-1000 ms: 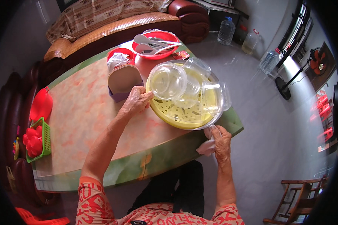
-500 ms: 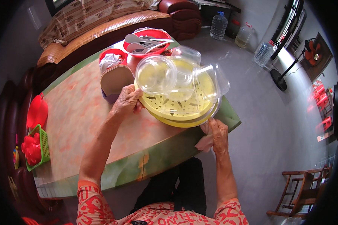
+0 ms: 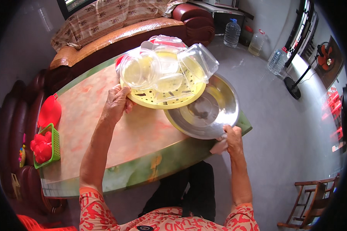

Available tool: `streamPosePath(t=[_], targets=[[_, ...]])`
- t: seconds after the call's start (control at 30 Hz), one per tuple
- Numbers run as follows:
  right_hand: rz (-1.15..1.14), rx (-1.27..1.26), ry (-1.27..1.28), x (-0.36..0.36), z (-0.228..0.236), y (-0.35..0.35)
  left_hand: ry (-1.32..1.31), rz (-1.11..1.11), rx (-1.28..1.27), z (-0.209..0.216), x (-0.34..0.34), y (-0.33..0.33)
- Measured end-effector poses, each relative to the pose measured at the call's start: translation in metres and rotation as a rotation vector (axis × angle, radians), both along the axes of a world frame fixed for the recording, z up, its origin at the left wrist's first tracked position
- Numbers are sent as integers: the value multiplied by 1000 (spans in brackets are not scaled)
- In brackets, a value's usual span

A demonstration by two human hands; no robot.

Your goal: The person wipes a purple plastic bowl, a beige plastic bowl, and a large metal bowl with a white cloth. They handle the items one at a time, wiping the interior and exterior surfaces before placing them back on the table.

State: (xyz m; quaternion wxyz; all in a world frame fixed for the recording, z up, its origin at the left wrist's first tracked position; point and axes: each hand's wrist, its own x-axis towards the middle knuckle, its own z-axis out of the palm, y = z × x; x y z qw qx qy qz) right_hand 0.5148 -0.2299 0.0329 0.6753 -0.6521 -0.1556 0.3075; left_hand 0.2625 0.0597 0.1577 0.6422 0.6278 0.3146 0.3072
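Observation:
My left hand [image 3: 118, 101] grips the near-left rim of a yellow plastic colander [image 3: 162, 104], lifted and tilted over the table. Several clear plastic containers [image 3: 199, 61] are piled in it, round tubs and a cup-like one lying on its side. Beneath and to the right, a shiny steel basin [image 3: 221, 109] sits at the table's right end, partly covered by the colander. Closed on the basin's near-right rim is my right hand [image 3: 234, 139], with a pale pink cloth [image 3: 219, 146] bunched under its fingers.
On the marble-patterned table [image 3: 88, 134], a green basket [image 3: 55, 145] with red items and a red plastic piece [image 3: 50, 111] lie at the left. Beyond stands a wooden sofa [image 3: 123, 40]. Water bottles [image 3: 232, 34] and a floor fan [image 3: 293, 88] stand right; a wooden chair [image 3: 314, 202] is lower right.
My left hand has raised the colander with its containers up and left, off the basin, whose inside now shows. It now covers the red bowls behind. My right hand stays at the basin's rim.

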Motion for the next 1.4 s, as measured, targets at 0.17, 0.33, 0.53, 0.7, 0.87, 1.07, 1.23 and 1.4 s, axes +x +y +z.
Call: streamPosePath(t=[0.17,0.33,0.53,0.7,0.87,1.07,1.23,1.4], targets=[[-50,-44,-25,-4,5,-51,-25,29,2,-15,-4,-2],[-89,-99,-8,-9,23,-93,-85,49,-16,-35,14,-10],[-138,-110,-28,-16,27,-140,-109,94,-65,-65,40,-18],[-142,-133,-13,-19,31,-152,-178,72,-113,-97,68,-26],[-177,-124,9,-20,33,-158,-211,80,-199,-119,88,-33],[-167,-187,36,-24,43,-162,-220,109,-194,-138,100,-28],[-219,-170,-28,-16,18,-178,-235,141,-214,-142,108,-25],[-213,-154,2,-19,22,-173,-222,134,-302,-139,114,-24]])
